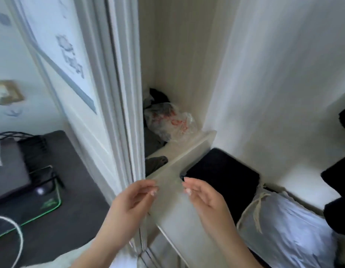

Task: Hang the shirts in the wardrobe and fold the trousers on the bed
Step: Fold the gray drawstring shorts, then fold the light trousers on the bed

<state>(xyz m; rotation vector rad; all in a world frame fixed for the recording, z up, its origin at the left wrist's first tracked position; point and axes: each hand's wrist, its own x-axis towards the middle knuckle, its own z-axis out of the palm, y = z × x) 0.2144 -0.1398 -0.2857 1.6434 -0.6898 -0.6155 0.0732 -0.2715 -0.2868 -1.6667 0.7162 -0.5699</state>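
Both forearms rise from the bottom edge, nearest the lens; left hand sits at about 7 o'clock of centre, fingers loosely curved, thumb and fingertips close, possibly pinching something thin and pale that trails down beside the door edge, though blur leaves that uncertain; right hand sits at about 5 o'clock, fingers relaxed and slightly bent, gripping nothing; the 2 hands are apart, palms facing one another over the wardrobe shelf edge.

Going left to right: a dark desk at 8 o'clock; the white wardrobe door at 10 o'clock; a plastic bag on the shelf at 12 o'clock; a black cushion-like bundle at 3 o'clock, just beyond the right fingertips; a pale drawstring bag at 4 o'clock.

No shirt or trousers can be identified; neither hand carries a garment, and no bed shows. By judgement, shirts will be light, limp and prone to slipping, best taken at the shoulders or collar; trousers are heavier, best taken at the waistband.
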